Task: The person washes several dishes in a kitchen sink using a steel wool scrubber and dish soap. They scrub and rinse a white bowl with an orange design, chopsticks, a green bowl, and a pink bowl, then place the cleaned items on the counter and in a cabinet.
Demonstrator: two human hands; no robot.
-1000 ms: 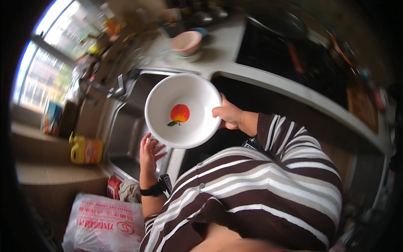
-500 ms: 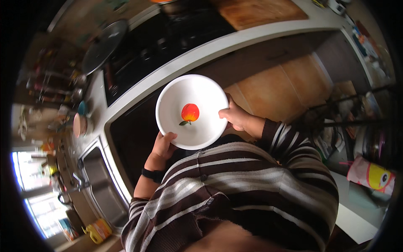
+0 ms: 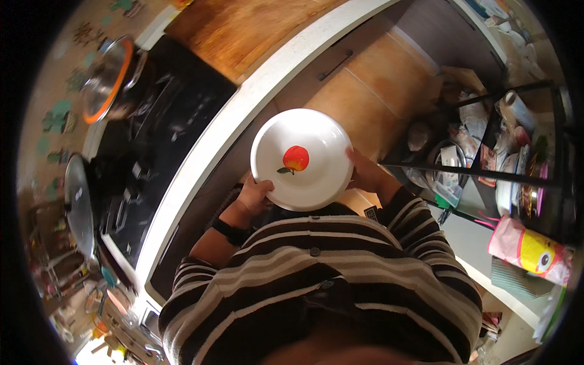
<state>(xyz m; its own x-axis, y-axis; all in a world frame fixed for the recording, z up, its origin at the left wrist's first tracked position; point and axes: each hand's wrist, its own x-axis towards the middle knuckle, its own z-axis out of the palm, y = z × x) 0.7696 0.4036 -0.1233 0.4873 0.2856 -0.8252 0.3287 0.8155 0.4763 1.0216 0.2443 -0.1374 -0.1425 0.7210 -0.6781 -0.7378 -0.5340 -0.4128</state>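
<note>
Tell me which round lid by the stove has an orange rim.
The upper lid in the picture, on the pot; its bright orange rim sets it apart from the lower lid, whose rim looks grey.

Left hand [image 3: 254, 194] holds the lower-left edge, right hand [image 3: 366, 173] the right edge, of a fruit-printed white bowl [image 3: 322, 165].

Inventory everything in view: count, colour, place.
Bowl: 1, white, red fruit print, centre
Stove: 1, black, left
Orange-rimmed pot: 1, silvery, upper left
Pan or lid: 1, grey, far left
Wooden board: 1, brown, top
Countertop: 1, white, beside stove
Floor tiles: several, tan, beyond bowl
Rack: 1, black, right
Clutter: uncountable, mixed, rack and lower left
Package: 1, pink and yellow, lower right
Sweater: 1, striped brown and white, bottom
Wristband: 1, black, left wrist
Left hand: 1, gripping bowl's lower left
Right hand: 1, gripping bowl's right rim
</note>
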